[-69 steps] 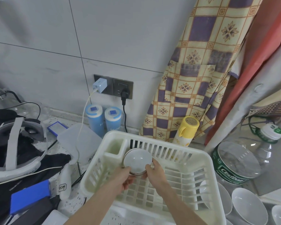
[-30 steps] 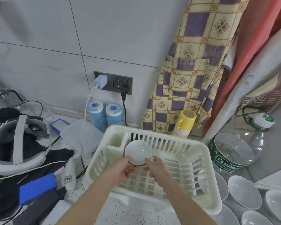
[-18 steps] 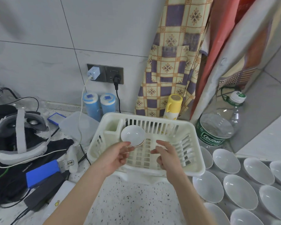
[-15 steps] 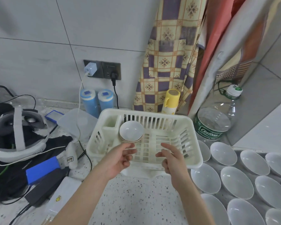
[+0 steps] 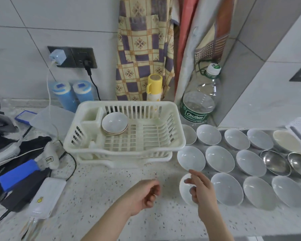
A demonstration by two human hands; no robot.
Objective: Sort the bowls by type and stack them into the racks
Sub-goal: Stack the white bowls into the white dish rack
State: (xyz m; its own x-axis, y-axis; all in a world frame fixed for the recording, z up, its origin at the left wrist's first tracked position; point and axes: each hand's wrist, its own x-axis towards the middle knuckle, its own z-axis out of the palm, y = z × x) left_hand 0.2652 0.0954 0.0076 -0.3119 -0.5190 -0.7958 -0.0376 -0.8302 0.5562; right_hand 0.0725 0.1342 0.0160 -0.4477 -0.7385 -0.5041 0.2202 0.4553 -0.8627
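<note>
A white plastic dish rack (image 5: 178, 136) stands on the speckled counter. One small white bowl with a gold rim (image 5: 114, 122) leans in its back left part, beside the cutlery compartment. To the right of the rack lie several white bowls (image 5: 219, 158) in rows, and two steel bowls (image 5: 274, 162) further right. My left hand (image 5: 142, 195) hovers over the counter in front of the rack, its fingers loosely curled and holding nothing. My right hand (image 5: 200, 188) reaches over the nearest white bowl (image 5: 184, 188) with its fingers spread, holding nothing.
A large water bottle (image 5: 198, 101) and a yellow-capped can (image 5: 154, 87) stand behind the rack. Two blue canisters (image 5: 71, 94), a wall socket with cables, a headset (image 5: 0, 136) and chargers crowd the left. A hanging apron covers the wall behind.
Both hands let go of the gold-rimmed bowl, which stays in the rack. They drew back toward me, and the right hand moved right over the nearest white bowl. The view shifted right and down.
</note>
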